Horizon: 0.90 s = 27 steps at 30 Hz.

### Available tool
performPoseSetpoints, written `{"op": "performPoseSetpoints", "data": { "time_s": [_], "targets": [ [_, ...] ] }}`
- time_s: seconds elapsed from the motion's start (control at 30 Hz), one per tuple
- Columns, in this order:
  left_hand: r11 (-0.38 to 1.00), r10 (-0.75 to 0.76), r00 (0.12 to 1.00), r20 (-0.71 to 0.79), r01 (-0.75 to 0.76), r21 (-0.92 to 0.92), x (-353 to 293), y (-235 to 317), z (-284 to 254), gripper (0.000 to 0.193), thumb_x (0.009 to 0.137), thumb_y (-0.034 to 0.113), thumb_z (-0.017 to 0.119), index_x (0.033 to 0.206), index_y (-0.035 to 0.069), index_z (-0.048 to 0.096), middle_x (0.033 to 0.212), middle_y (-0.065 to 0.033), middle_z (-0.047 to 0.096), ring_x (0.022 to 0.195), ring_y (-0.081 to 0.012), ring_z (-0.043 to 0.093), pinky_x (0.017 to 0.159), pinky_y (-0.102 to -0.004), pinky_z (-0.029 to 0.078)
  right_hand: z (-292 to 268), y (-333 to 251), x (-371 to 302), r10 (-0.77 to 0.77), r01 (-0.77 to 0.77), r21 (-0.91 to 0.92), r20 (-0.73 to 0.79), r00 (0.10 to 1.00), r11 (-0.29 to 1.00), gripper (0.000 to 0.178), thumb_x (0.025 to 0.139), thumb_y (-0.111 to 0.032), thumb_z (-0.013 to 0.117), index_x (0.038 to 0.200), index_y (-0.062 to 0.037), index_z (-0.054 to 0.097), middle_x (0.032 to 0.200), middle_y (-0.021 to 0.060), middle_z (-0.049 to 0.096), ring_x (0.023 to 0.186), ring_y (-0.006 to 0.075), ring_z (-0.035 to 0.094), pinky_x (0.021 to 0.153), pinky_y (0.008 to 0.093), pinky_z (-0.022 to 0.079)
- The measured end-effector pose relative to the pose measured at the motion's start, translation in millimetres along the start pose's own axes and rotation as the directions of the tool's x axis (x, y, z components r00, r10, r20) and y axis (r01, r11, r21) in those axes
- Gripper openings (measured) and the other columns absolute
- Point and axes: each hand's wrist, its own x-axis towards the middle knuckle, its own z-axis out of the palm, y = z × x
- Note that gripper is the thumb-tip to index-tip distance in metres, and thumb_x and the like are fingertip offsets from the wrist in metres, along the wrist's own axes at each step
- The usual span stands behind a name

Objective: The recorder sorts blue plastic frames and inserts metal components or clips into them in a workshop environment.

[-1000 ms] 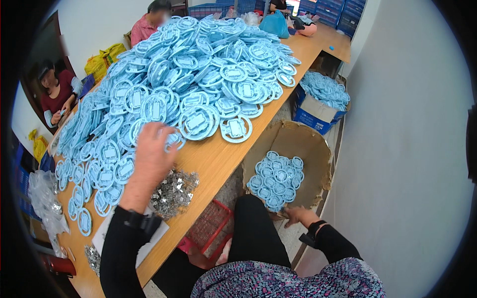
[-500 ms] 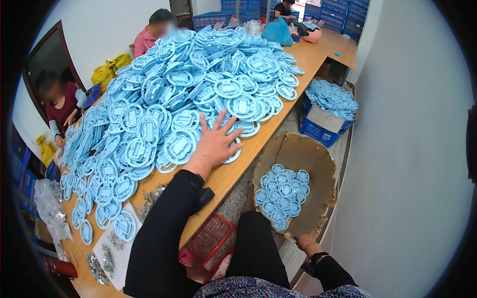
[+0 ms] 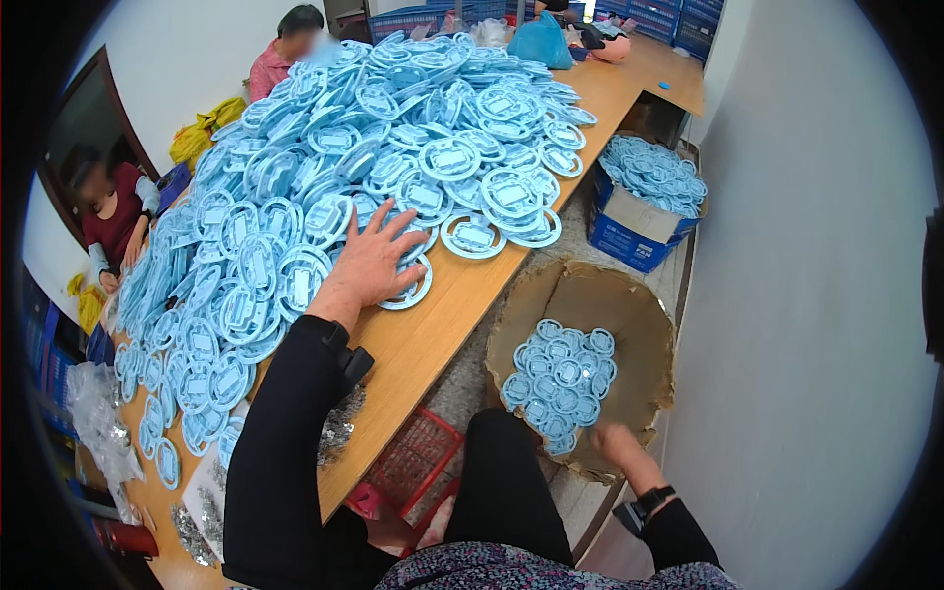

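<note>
My left hand (image 3: 372, 258) lies spread over the near edge of a big heap of light blue round plastic parts (image 3: 447, 157), fingers apart and touching them. These parts are ring-shaped, with a moulded rectangle in the middle. Down by my right knee stands an open cardboard box (image 3: 629, 344) with ragged edges, and more of the blue parts (image 3: 560, 379) lie in its bottom. At the box's near rim, my right hand (image 3: 621, 450) reaches inward; its fingers are blurred and partly hidden.
A wooden table (image 3: 393, 379) carries the heap and small metal pieces (image 3: 339, 428). Beyond the cardboard box sits a blue carton (image 3: 629, 236) full of blue parts. A red crate (image 3: 418, 462) is under the table. Two co-workers sit across the table; another person is at the far end.
My left hand has shifted left and nearer along the heap's edge, and some parts have moved with it. My right hand has moved from the box's rim to just inside it.
</note>
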Motion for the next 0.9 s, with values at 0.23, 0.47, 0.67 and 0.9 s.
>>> {"op": "performPoseSetpoints", "data": {
  "time_s": [0.23,0.47,0.67,0.9],
  "targets": [
    [1.000,0.022,0.997,-0.079,-0.024,-0.020,-11,28,-6,0.047,0.090,0.043,0.059,0.132,0.025,0.058,0.151,-0.0069,0.043,0.146,-0.0352,0.026,0.114,-0.0710,0.010,-230,-174,215,0.063,0.507,0.408,-0.822,0.566,0.759,0.074,0.097,-0.051,0.049,0.147,0.0023,0.036,0.154,0.0275,0.031,0.144,0.0403,0.028,0.117,0.0494,0.020],
    [0.996,0.083,0.995,-0.057,-0.084,-0.022,-31,15,-15,0.051,0.090,0.048,0.058,0.136,0.027,0.056,0.151,-0.0069,0.044,0.146,-0.0313,0.028,0.117,-0.0635,0.009,-236,-292,238,-0.038,0.197,0.165,-0.667,0.744,0.966,0.092,0.089,-0.070,0.046,0.148,-0.0010,0.038,0.154,0.0279,0.029,0.145,0.0387,0.025,0.119,0.0535,0.012],
    [1.000,0.025,1.000,0.009,-0.025,0.006,-30,-14,-10,0.051,0.090,0.048,0.059,0.136,0.028,0.056,0.151,-0.0076,0.043,0.145,-0.0328,0.029,0.117,-0.0656,0.009,-228,-323,234,-0.065,0.198,0.178,-0.565,0.823,0.964,0.089,0.090,-0.070,0.044,0.143,0.0018,0.045,0.153,0.0353,0.025,0.147,0.0444,0.019,0.119,0.0540,0.011],
    [0.999,0.034,0.998,-0.044,-0.033,0.013,-32,-1,-19,0.044,0.091,0.038,0.062,0.133,0.024,0.059,0.150,-0.0082,0.042,0.144,-0.0328,0.030,0.117,-0.0636,0.012,-215,-301,249,-0.054,0.463,0.322,-0.772,0.633,0.826,0.073,0.096,-0.055,0.051,0.125,0.0112,0.053,0.149,0.0379,0.030,0.139,0.0498,0.031,0.113,0.0536,0.028]
  ]
}}
